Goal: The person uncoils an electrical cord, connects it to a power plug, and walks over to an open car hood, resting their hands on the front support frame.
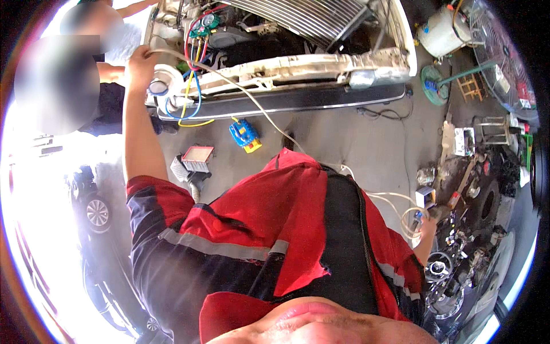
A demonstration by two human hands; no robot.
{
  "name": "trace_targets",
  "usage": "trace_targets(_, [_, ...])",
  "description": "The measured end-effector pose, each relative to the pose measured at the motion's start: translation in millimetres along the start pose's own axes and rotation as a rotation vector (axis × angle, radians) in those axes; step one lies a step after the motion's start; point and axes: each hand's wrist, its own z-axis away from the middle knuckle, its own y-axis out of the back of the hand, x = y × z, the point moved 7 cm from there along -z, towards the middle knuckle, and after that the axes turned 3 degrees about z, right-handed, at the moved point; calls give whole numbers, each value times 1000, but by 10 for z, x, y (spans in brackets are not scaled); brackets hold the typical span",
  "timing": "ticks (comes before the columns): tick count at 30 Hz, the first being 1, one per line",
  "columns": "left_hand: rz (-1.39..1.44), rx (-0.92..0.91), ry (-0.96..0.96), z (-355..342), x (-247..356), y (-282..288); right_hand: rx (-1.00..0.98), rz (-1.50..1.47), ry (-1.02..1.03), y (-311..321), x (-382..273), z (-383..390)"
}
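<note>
grasping pale cord [252, 98] in left grip [139, 67], draped down past car front [321, 67]; holding pale loops [403, 219] in right grip [427, 226], curling leftward.

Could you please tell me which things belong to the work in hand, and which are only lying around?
Likely in use:
pale cord, in left hand
gauge set
opened car front

Apparently just around:
large fan
white tank
metal stool
</note>
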Motion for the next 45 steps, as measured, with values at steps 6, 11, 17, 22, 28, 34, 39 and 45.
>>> trace_targets(6, [166,-7,-149,-1090,251,-558,-45,216,-43,-304,-380,391])
trace_targets(11, [114,-4,-200,-2244,99,-983,-94,402,57,-528,-1153,1123])
trace_targets(17, [67,-76,-136,-3312,-636,-1861,-50,401,78,-829,-1320,1790])
trace_targets(22, [14,123,79,-3117,-1873,-2497,-51,494,74,-982,-1868,2061])
trace_targets(28, [163,-4,165,-2127,-2094,-2745,-126,532,21,-984,-1804,2094])
trace_targets(34, [36,-158,128,-1755,-1875,-2853,-108,573,75,-897,-1627,1808])
trace_targets(39, [68,135,-122,-1483,-919,-2411,-58,544,67,-815,-2657,1657])
trace_targets(45, [711,-618,-326,113,1426,-3095,-3,189,49,-375,-3719,2191])
